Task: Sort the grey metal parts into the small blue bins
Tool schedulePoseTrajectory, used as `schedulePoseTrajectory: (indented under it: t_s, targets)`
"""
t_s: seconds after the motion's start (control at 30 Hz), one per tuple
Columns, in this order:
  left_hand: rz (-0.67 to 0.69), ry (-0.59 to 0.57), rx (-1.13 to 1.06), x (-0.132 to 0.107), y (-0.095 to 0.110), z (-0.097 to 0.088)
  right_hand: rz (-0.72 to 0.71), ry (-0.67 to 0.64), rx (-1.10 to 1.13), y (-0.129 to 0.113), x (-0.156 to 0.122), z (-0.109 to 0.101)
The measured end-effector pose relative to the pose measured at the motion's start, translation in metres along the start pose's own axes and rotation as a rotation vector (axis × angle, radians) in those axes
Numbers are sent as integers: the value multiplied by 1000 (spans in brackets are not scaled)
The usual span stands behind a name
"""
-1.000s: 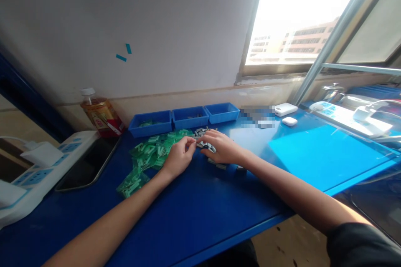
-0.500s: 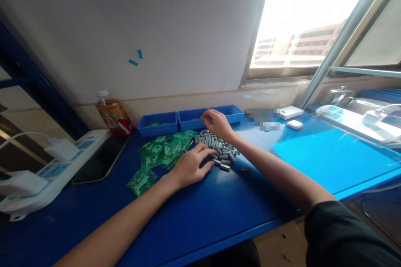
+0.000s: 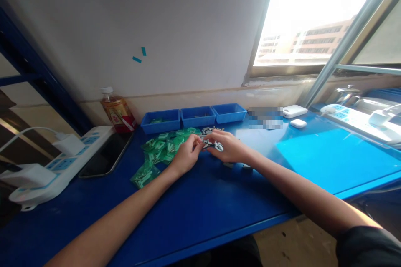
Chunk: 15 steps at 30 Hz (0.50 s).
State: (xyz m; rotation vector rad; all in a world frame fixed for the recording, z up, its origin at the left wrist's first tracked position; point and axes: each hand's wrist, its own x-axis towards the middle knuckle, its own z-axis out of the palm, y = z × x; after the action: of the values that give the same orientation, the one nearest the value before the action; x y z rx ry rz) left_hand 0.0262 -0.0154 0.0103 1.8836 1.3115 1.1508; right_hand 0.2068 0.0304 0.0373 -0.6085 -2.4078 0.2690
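My left hand (image 3: 185, 155) and my right hand (image 3: 228, 147) meet over a heap of small grey metal pieces (image 3: 211, 132) on the blue table (image 3: 200, 204). Both hands are closed in a pinch, fingertips touching, and together they hold one small grey piece between them. My right hand covers most of the heap. A spread of small green boards (image 3: 159, 148) lies just left of my left hand. Behind the hands stand three blue trays in a row: the left tray (image 3: 161, 121), the middle tray (image 3: 198, 117) and the right tray (image 3: 229, 113).
A tea bottle (image 3: 117, 111) stands at the back left by the wall. A phone (image 3: 107, 154) and a white power strip (image 3: 59, 162) lie on the left. A white case (image 3: 294, 111) and a small earbud case (image 3: 298, 123) sit right of the trays. A light blue mat (image 3: 332, 154) covers the right side.
My right hand came back from the middle tray to the grey heap. My left hand lifted off the heap and closed in a pinch against the right fingertips.
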Motion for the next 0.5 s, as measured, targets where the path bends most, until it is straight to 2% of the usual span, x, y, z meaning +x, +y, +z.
schedulePoseTrajectory:
  t_s: [0.07, 0.23, 0.33, 0.5]
  targets:
    - [-26, 10, -97, 2, -4, -1, -34, -39, -6, -6, -8, 3]
    - [-92, -3, -280, 3, -3, -1, -28, 1, 29, -2, -4, 11]
    - [-122, -7, -334, 2, -1, -1, -64, -23, -9, -8, -3, 10]
    - [-132, 68, -356, 4, -4, -1, -127, -10, -138, -19, -4, 11]
